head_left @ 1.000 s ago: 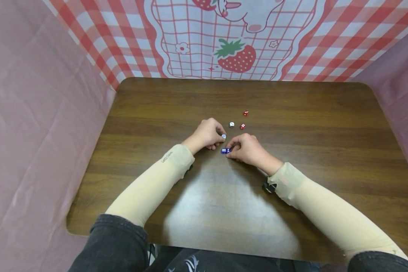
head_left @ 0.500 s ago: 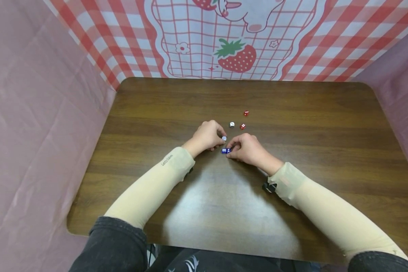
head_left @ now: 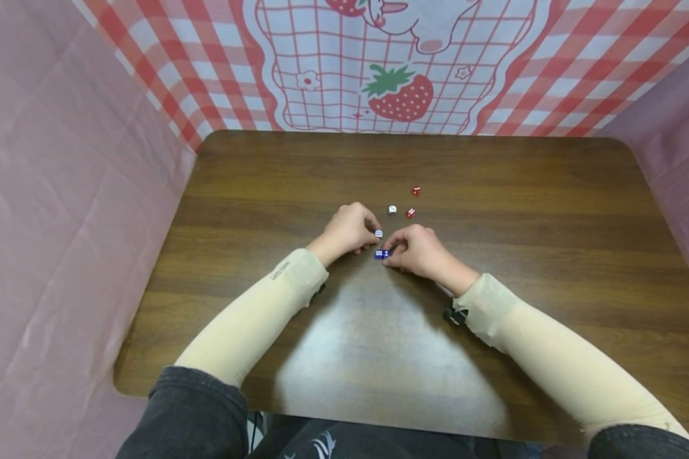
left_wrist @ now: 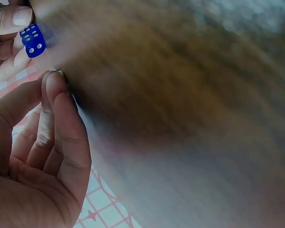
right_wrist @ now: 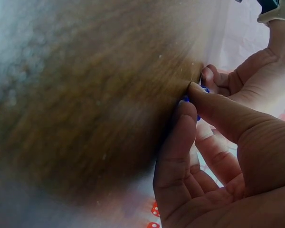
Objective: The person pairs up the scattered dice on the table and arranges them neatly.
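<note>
My left hand [head_left: 350, 228] pinches a white die [head_left: 378, 234] with dark pips between thumb and forefinger; in the left wrist view the fingers mostly cover it. Just nearer to me, two blue dice stand side by side on the table. My right hand [head_left: 418, 252] pinches the right-hand blue die [head_left: 386, 254], and the left-hand blue die [head_left: 378, 254] sits against it. The left wrist view shows a blue die [left_wrist: 33, 41] with white pips at the right hand's fingertips. In the right wrist view the right fingers hide most of the blue.
Beyond the hands lie a second white die [head_left: 392, 210] and two red dice, one nearer [head_left: 411, 213] and one farther [head_left: 416, 190]. The brown wooden table [head_left: 264, 172] ends at a red-and-white checked cloth [head_left: 207, 57], with pink cloth at the sides.
My left hand has brought its white die slightly toward me, closer to the blue dice, then held still over the last half second. The right hand keeps its place.
</note>
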`<state>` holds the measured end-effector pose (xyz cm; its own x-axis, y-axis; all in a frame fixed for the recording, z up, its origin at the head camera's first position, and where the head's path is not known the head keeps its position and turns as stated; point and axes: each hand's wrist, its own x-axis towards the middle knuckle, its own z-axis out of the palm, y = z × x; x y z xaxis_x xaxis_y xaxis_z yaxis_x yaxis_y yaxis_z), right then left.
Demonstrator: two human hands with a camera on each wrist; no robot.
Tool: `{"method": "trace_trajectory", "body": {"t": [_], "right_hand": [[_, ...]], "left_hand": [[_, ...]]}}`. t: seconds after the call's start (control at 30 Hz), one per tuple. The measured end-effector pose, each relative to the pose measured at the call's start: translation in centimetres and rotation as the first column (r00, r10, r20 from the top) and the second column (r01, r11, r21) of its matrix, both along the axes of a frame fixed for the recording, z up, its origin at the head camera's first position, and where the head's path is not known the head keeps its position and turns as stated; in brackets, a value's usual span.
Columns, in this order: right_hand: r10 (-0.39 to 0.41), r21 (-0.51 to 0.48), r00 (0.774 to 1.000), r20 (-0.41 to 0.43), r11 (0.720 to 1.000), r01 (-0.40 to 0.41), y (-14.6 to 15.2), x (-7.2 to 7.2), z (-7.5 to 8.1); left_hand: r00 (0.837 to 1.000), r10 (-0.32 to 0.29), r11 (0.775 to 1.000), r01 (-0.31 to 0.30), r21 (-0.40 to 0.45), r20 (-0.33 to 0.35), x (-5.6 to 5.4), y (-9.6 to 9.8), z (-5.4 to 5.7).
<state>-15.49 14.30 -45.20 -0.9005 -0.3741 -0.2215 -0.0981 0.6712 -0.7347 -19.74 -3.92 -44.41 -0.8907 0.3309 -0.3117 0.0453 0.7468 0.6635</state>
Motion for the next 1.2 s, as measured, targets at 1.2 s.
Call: {"method": "trace_trajectory", "body": {"t": [1.2], "right_hand": [[-0.081, -0.123, 0.994, 0.07, 0.988, 0.089, 2.3, -2.8, 1.0]], "left_hand": [[1.0, 0.008, 0.998, -0.009, -0.055, -0.017, 0.6, 0.2, 0.1]]}}
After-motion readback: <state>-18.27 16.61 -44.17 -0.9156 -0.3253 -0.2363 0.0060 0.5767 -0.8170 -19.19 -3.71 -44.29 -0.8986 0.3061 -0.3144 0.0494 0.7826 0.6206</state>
